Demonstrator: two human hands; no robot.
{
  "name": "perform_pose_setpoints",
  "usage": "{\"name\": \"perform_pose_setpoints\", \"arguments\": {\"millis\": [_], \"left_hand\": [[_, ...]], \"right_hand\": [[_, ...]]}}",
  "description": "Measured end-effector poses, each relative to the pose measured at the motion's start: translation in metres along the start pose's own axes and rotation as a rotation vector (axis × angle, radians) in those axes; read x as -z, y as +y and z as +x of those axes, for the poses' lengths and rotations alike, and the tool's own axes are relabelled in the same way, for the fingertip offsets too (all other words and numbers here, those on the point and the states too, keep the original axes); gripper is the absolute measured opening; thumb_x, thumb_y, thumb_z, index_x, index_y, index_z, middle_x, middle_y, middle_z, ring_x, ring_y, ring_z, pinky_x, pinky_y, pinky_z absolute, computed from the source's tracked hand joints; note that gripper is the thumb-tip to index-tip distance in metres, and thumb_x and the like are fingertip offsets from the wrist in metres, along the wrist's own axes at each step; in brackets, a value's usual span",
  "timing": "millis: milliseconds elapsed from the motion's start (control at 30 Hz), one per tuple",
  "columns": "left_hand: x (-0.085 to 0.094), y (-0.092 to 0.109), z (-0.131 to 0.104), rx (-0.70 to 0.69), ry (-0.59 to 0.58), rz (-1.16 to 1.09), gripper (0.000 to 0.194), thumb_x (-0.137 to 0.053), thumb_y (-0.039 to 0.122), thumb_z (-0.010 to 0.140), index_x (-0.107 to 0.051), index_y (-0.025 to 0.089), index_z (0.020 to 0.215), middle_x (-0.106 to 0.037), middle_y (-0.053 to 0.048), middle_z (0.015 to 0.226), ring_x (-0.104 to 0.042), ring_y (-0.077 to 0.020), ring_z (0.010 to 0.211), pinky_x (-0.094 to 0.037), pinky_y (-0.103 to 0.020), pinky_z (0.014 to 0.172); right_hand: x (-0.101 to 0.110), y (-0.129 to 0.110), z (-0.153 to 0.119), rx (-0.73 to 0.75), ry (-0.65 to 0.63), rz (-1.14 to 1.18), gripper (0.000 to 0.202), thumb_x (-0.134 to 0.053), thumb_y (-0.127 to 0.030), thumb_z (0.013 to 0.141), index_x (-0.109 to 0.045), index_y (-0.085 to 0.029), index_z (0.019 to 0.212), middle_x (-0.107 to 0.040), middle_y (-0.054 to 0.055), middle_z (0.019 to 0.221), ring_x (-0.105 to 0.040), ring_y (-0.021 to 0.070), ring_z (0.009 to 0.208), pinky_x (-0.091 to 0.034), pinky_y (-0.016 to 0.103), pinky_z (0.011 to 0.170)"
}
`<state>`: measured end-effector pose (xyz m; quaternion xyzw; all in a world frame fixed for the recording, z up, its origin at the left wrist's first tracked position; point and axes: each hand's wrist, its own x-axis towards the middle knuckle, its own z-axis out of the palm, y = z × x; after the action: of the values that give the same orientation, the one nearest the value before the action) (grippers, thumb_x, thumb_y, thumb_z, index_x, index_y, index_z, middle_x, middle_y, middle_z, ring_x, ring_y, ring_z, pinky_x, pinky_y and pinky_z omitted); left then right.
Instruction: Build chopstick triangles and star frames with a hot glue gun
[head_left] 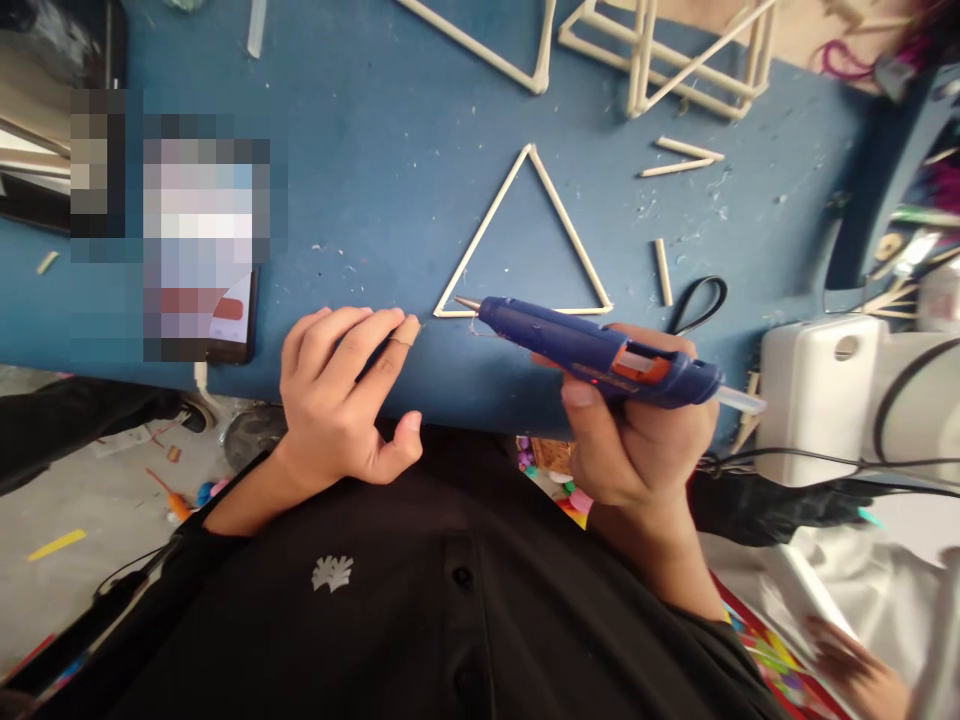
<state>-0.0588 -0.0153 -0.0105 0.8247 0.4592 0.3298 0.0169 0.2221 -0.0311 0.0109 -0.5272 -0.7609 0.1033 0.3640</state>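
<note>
My right hand [637,440] grips a blue hot glue gun [555,335], its metal nozzle pointing left and a clear glue stick [742,400] sticking out of the rear. The nozzle tip appears over the lower left corner of a triangle of pale wooden sticks [571,232] lying flat on the blue table [360,190]. A thin strand of glue hangs by the nozzle. My left hand [337,390] rests at the table's front edge, left of that corner, fingers stretched out and thumb apart, holding nothing.
A phone [232,340] with a white cable lies at left. Stick frames [645,60] stand at the back right, near loose short sticks [662,272] and a black loop [701,300]. A white box-shaped device [817,400] with black cords is at right. Another person's hand [862,670] shows lower right.
</note>
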Motion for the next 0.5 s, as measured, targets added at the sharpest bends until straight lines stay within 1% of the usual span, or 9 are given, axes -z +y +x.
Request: {"name": "perform_pose_setpoints", "arguments": {"millis": [67,100,200,267,367,433,500], "left_hand": [[0.001,-0.002,-0.002,0.009,-0.012,0.001,0.065,-0.046,0.053,0.094,-0.079,0.017,0.137,-0.083,-0.016,0.127,-0.076,-0.0381,0.116,-0.057,-0.056,0.106],[0.002,-0.003,-0.003,0.02,-0.029,0.007,0.065,-0.045,0.054,0.095,-0.08,0.018,0.135,-0.083,-0.016,0.126,-0.076,-0.0381,0.116,-0.057,-0.057,0.106],[0.004,-0.005,-0.005,0.059,-0.044,-0.011,0.061,-0.045,0.055,0.096,-0.083,0.019,0.127,-0.083,-0.015,0.121,-0.077,-0.0376,0.117,-0.059,-0.057,0.106],[0.005,-0.006,-0.005,0.055,0.007,-0.069,0.054,-0.051,0.048,0.095,-0.082,0.018,0.127,-0.083,-0.015,0.12,-0.078,-0.037,0.117,-0.06,-0.057,0.107],[0.005,-0.006,-0.003,0.025,0.079,-0.133,0.047,-0.059,0.035,0.092,-0.079,0.017,0.131,-0.084,-0.014,0.12,-0.08,-0.0355,0.116,-0.061,-0.055,0.108],[0.005,-0.005,-0.001,0.023,0.094,-0.137,0.044,-0.061,0.03,0.091,-0.078,0.017,0.129,-0.084,-0.014,0.119,-0.081,-0.0346,0.115,-0.063,-0.053,0.109],[0.005,-0.004,0.0,0.032,0.09,-0.13,0.042,-0.063,0.026,0.089,-0.078,0.015,0.126,-0.084,-0.014,0.118,-0.081,-0.0343,0.114,-0.063,-0.052,0.11]], "right_hand": [[-0.001,-0.001,0.003,0.031,0.042,0.002,0.029,-0.072,-0.03,0.101,-0.073,-0.024,0.13,-0.078,0.013,0.121,-0.08,0.0279,0.098,-0.066,0.041,0.073],[-0.001,-0.002,0.005,0.037,0.039,-0.001,0.032,-0.073,-0.03,0.101,-0.071,-0.025,0.132,-0.079,0.012,0.121,-0.081,0.0279,0.097,-0.065,0.04,0.072],[0.002,-0.007,0.011,0.037,-0.015,-0.01,0.032,-0.073,-0.029,0.102,-0.07,-0.029,0.133,-0.081,0.01,0.118,-0.079,0.0258,0.087,-0.061,0.038,0.066],[0.006,-0.011,0.014,0.034,-0.028,-0.025,0.03,-0.072,-0.029,0.102,-0.069,-0.03,0.132,-0.082,0.008,0.117,-0.077,0.0244,0.081,-0.058,0.037,0.063],[0.012,-0.012,0.013,0.028,-0.075,-0.048,0.03,-0.072,-0.031,0.102,-0.069,-0.029,0.132,-0.082,0.007,0.117,-0.077,0.0237,0.08,-0.057,0.036,0.062],[0.015,-0.011,0.011,0.03,-0.102,-0.055,0.029,-0.07,-0.032,0.103,-0.069,-0.029,0.132,-0.082,0.006,0.117,-0.077,0.0231,0.081,-0.056,0.035,0.062],[0.017,-0.009,0.01,0.035,-0.108,-0.083,0.027,-0.069,-0.032,0.104,-0.069,-0.027,0.13,-0.083,0.007,0.115,-0.076,0.0223,0.077,-0.053,0.035,0.06]]}}
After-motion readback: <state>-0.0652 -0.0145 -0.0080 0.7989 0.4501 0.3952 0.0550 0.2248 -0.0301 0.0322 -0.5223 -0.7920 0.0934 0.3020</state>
